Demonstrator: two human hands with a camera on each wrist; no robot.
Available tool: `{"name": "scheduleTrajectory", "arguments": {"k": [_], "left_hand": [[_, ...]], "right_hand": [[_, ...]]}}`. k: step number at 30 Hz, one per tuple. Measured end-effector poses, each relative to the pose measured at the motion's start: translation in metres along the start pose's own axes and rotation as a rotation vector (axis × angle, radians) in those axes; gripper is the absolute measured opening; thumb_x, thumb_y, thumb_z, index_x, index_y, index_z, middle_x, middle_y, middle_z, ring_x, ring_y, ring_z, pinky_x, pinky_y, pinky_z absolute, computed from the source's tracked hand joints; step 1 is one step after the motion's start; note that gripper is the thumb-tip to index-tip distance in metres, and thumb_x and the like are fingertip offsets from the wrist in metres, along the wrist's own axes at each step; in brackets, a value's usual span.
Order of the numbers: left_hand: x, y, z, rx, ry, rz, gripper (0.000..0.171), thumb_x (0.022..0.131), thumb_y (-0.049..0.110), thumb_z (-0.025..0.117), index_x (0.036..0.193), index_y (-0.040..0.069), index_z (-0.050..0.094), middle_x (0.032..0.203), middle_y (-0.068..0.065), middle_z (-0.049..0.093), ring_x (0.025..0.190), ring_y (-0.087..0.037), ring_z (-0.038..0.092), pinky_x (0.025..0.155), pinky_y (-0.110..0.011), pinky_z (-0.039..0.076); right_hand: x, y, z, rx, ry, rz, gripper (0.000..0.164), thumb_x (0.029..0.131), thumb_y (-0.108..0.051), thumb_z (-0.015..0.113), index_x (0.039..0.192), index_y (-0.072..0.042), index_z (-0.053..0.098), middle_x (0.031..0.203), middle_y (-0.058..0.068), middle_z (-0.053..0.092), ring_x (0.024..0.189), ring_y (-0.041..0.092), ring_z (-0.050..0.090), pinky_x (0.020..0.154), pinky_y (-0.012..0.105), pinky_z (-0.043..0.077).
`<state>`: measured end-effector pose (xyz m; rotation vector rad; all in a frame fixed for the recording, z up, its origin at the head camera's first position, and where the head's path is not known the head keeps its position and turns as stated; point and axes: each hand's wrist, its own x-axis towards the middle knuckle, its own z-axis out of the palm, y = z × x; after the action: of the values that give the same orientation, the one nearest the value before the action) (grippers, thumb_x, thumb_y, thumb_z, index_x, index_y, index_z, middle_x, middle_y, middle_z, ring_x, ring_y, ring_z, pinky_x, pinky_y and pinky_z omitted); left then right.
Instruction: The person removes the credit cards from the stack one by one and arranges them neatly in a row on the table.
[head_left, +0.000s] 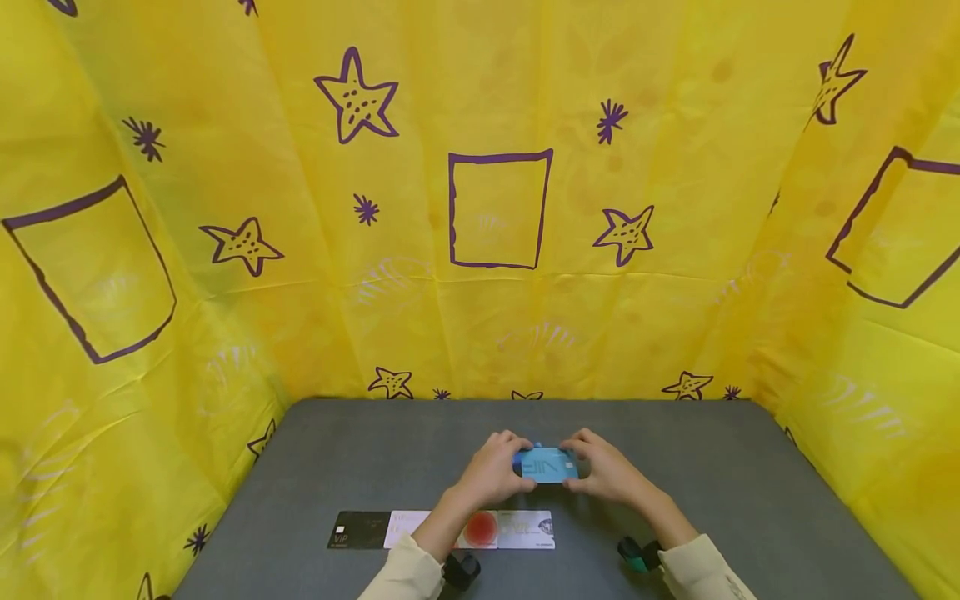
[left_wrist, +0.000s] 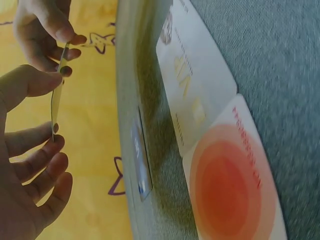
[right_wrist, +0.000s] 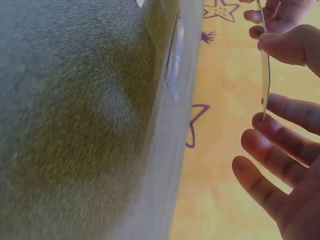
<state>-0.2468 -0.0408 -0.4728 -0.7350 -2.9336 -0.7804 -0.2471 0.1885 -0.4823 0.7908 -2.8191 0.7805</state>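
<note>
A light blue card [head_left: 550, 466] is held up off the table between both hands, near its two ends. At its left end my left hand [head_left: 491, 468] pinches it between thumb and fingers. My right hand [head_left: 606, 468] pinches the right end the same way. Both wrist views show the card [left_wrist: 58, 95] nearly edge-on, with the thumb on one side and fingertips on the other. Behind it, a blue card [left_wrist: 142, 162] lies on the table, mostly hidden in the head view.
Nearer the wearer, several cards lie in a row: a black VIP card [head_left: 358, 531], a pale card [head_left: 405, 523], a card with a red circle [head_left: 481, 528] and a silvery white card [head_left: 525, 530]. My left forearm crosses above them. A yellow curtain [head_left: 495, 333] surrounds the grey table [head_left: 360, 450].
</note>
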Motion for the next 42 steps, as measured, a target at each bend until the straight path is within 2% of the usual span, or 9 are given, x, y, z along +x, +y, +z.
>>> {"name": "scheduleTrajectory", "arguments": {"k": [12, 18, 25, 30, 37, 42], "left_hand": [[-0.001, 0.015, 0.01, 0.018, -0.03, 0.031, 0.05, 0.075, 0.035, 0.079, 0.12, 0.016, 0.066, 0.109, 0.001, 0.06, 0.097, -0.015, 0.05, 0.079, -0.027, 0.045], [-0.001, 0.02, 0.016, 0.026, -0.052, 0.043, 0.049, 0.076, 0.035, 0.079, 0.119, 0.016, 0.066, 0.112, -0.001, 0.061, 0.1, -0.017, 0.051, 0.083, -0.031, 0.047], [-0.003, 0.024, 0.028, 0.055, -0.052, 0.053, 0.05, 0.075, 0.036, 0.081, 0.118, 0.016, 0.066, 0.112, -0.001, 0.061, 0.102, -0.017, 0.052, 0.086, -0.03, 0.047], [-0.007, 0.024, 0.035, 0.066, -0.082, 0.064, 0.052, 0.074, 0.036, 0.082, 0.119, 0.016, 0.067, 0.111, 0.0, 0.061, 0.103, -0.016, 0.053, 0.09, -0.03, 0.047], [-0.01, 0.026, 0.042, 0.08, -0.113, 0.093, 0.056, 0.072, 0.034, 0.084, 0.121, 0.015, 0.065, 0.102, 0.003, 0.057, 0.092, -0.009, 0.047, 0.082, -0.022, 0.044], [-0.012, 0.028, 0.046, 0.118, -0.137, 0.106, 0.054, 0.073, 0.036, 0.084, 0.119, 0.014, 0.066, 0.103, 0.003, 0.058, 0.093, -0.008, 0.047, 0.084, -0.022, 0.044]], "right_hand": [[-0.02, 0.005, -0.013, 0.019, -0.001, 0.018, 0.048, 0.074, -0.027, 0.083, 0.114, -0.006, 0.067, 0.105, 0.001, 0.058, 0.088, 0.017, 0.056, 0.074, 0.03, 0.049], [-0.029, 0.008, -0.013, 0.027, -0.011, 0.026, 0.048, 0.074, -0.027, 0.082, 0.114, -0.005, 0.067, 0.106, 0.002, 0.058, 0.086, 0.014, 0.056, 0.071, 0.028, 0.048], [-0.038, 0.012, -0.01, 0.035, -0.015, 0.033, 0.047, 0.072, -0.025, 0.083, 0.112, -0.005, 0.067, 0.104, 0.001, 0.057, 0.086, 0.016, 0.058, 0.071, 0.029, 0.049], [-0.047, 0.014, -0.004, 0.051, -0.043, 0.057, 0.046, 0.072, -0.026, 0.084, 0.11, -0.007, 0.067, 0.104, -0.001, 0.056, 0.085, 0.012, 0.055, 0.07, 0.027, 0.047], [-0.055, 0.016, 0.0, 0.054, -0.077, 0.082, 0.047, 0.071, -0.028, 0.085, 0.109, -0.008, 0.067, 0.103, -0.001, 0.056, 0.084, 0.007, 0.052, 0.071, 0.027, 0.045], [-0.058, 0.018, 0.001, 0.072, -0.132, 0.091, 0.045, 0.072, -0.03, 0.084, 0.109, -0.009, 0.068, 0.102, -0.002, 0.057, 0.084, 0.005, 0.051, 0.07, 0.026, 0.045]]}}
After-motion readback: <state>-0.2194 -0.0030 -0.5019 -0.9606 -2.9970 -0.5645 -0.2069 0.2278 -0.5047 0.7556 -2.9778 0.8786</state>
